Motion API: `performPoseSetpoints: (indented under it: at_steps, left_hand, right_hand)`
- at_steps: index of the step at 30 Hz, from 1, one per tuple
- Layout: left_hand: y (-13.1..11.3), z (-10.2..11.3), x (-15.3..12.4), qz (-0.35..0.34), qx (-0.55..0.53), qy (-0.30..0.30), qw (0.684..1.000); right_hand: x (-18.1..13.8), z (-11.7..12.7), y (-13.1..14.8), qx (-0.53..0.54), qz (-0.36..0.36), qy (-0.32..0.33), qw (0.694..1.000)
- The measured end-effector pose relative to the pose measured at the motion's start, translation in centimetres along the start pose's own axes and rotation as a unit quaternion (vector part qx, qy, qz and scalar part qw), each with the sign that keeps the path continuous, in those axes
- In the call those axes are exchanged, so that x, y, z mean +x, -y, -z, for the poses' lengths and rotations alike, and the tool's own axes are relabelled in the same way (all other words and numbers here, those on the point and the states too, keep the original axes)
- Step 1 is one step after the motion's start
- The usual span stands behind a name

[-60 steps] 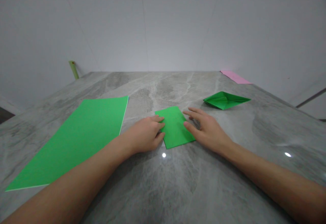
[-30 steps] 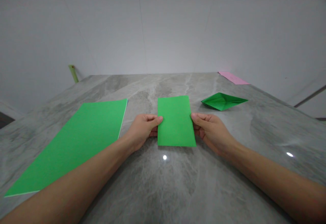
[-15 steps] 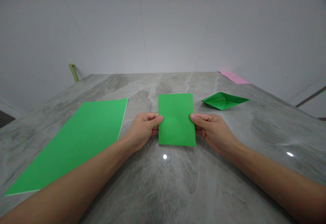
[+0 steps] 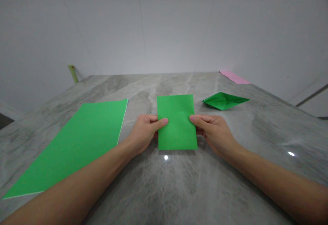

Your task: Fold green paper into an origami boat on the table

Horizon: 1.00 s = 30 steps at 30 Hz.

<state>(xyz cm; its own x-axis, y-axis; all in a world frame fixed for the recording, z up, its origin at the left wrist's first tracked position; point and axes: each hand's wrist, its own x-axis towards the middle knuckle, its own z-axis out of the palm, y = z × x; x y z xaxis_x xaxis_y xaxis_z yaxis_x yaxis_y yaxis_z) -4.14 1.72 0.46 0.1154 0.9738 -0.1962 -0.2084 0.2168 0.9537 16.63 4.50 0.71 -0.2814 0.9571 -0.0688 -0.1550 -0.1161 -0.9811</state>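
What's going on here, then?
A person's left hand and right hand are holding a small green paper by its opposite side edges, over a gray marbled tabletop. A larger green sheet lies to the left. To the right sits a pointed, folded green paper shape, with a pink paper farther back.

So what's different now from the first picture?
The small paper lay on the table; now it's been lifted and turned straighter. The left hand and right hand now pinch its sides. The big sheet, folded paper and pink paper stayed put.
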Motion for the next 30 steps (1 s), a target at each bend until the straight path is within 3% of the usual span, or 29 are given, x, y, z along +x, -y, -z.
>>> performPoseSetpoints:
  at_steps: [10, 16, 23, 30]
  left_hand:
    - [-0.30, -0.03, -0.48, -0.010, 0.092, 0.011, 0.996]
    - [-0.33, -0.06, -0.54, -0.003, 0.139, 0.032, 0.990]
    - [0.06, 0.01, -0.27, 0.006, 0.083, 0.026, 0.996]
    - [-0.34, -0.36, -0.66, 0.018, 0.115, 0.026, 0.993]
  right_hand:
    - [0.06, -0.08, -0.40, -0.004, -0.055, 0.034, 0.998]
    - [0.56, 0.50, -0.04, 0.009, -0.013, -0.018, 1.000]
    - [0.27, 0.04, -0.40, -0.001, -0.022, -0.003, 1.000]
    - [0.29, 0.18, -0.65, -0.009, 0.045, -0.040, 0.998]
